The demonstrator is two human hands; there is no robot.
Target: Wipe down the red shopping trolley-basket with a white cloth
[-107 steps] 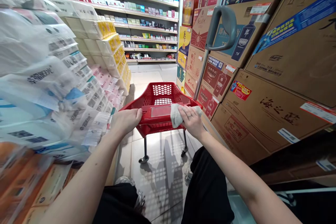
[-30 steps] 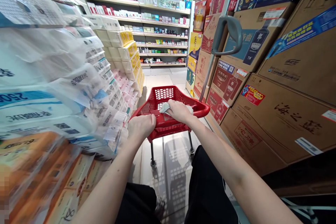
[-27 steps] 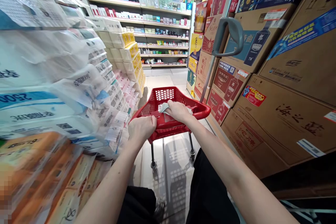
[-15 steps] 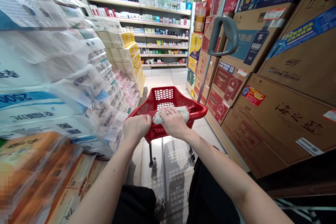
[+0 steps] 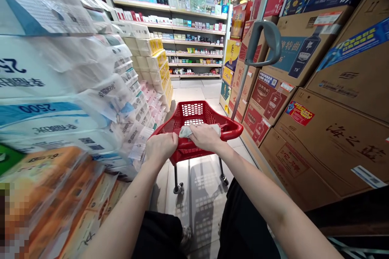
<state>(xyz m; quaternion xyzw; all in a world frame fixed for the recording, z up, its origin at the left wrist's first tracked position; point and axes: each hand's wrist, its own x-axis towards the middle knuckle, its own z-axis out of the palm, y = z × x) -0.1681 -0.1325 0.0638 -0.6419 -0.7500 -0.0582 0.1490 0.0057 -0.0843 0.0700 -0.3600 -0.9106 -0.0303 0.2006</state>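
Observation:
A red plastic shopping cart (image 5: 233,130) stands in front of me on thin legs with small wheels. My left hand (image 5: 161,146) is closed in a fist around the left part of its handlebar. On the bar's middle lies a pale, crumpled cloth (image 5: 184,131). My right hand (image 5: 205,136) presses down over this cloth, fingers curled on it, and hides much of it. From the cart's right corner rises a metal pole, slanting, with a grey loop-shaped handle (image 5: 255,44). No goods show in the visible part of the basket.
Stacked tissue packs (image 5: 57,121) rise close on the left, with orange packs (image 5: 57,178) nearer me. Cardboard cartons (image 5: 334,137) line the right side. Ahead, past a stretch of tiled floor (image 5: 194,92), stand shelves (image 5: 194,43) full of small boxed goods.
The whole view has shifted a little to the right. My right hand's fingers have curled more over the cloth, and less of it shows. My left hand keeps its grip on the handlebar.

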